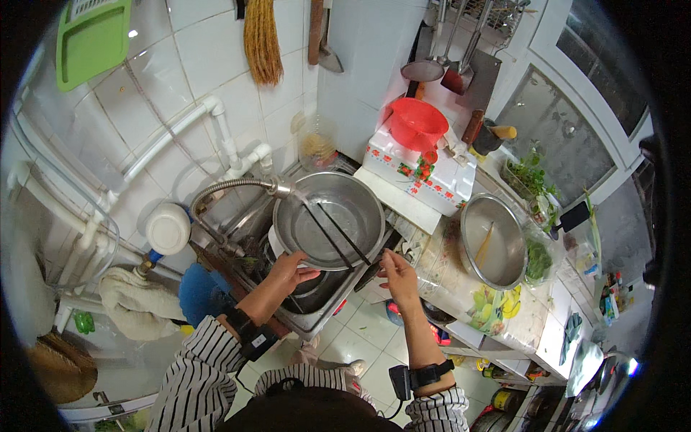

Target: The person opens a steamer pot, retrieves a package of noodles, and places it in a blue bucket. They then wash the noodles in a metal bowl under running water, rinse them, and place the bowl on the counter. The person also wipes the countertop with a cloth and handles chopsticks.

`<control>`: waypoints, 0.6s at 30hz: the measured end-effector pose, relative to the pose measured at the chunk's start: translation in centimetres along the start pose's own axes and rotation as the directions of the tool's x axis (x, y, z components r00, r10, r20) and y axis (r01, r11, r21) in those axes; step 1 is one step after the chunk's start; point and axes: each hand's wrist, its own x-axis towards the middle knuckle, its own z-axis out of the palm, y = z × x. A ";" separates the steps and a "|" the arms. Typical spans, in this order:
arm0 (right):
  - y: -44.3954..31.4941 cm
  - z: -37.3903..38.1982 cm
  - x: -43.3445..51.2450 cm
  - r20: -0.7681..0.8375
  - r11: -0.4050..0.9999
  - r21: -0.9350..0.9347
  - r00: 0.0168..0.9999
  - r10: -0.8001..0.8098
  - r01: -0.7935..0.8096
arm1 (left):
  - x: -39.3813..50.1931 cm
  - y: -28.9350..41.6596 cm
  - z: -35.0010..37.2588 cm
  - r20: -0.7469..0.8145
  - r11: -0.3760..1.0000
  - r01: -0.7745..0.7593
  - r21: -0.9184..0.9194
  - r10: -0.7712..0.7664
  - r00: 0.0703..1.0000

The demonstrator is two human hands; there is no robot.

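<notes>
A wide metal basin (286, 232) with shallow water in it stands over the stove-like metal unit before me. Two dark chopsticks (336, 237) lean in it, their near ends crossing the near rim. My left hand (290, 274) is at the near-left rim, thumb at the edge and fingers along the outside below it. My right hand (399, 276) is by the near-right rim, fingers bent, close to the chopstick ends; whether it touches the rim is unclear. The flexible metal faucet (280, 186) points over the basin's far-left side, and water seems to run from it.
Right of the basin, a second metal bowl (468, 216) holds cloudy liquid and light-coloured chopsticks. Behind, a red plastic basin (413, 124) sits on a white foam box (421, 181). A blue plastic item (202, 297) and white pipes (162, 148) are at left. Utensils (440, 67) hang beyond.
</notes>
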 end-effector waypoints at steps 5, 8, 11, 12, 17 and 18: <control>1.4 -0.6 -0.6 0.096 0.944 0.260 0.978 0.185 -0.204 | -1.0 0.1 0.1 0.016 0.998 0.067 0.021 -0.067 0.998; 1.8 -0.8 -0.4 0.138 0.889 0.387 0.968 0.207 -0.245 | -1.5 0.2 0.2 0.032 0.992 0.116 0.048 -0.118 0.993; 1.8 -0.9 -0.1 0.234 0.821 0.472 0.943 0.235 -0.322 | -1.8 0.3 0.0 0.057 0.986 0.137 0.093 -0.142 0.988; 1.8 -0.7 -0.1 0.275 0.799 0.492 0.933 0.234 -0.346 | -1.8 0.3 -0.1 0.052 0.985 0.137 0.107 -0.143 0.988; 2.0 1.6 0.3 0.391 0.771 0.472 0.885 0.251 -0.427 | -1.6 0.3 -1.4 0.064 0.972 0.153 0.178 -0.167 0.984; 2.1 2.2 0.3 0.374 0.769 0.487 0.895 0.245 -0.414 | -1.6 0.5 -1.8 0.064 0.972 0.158 0.174 -0.171 0.983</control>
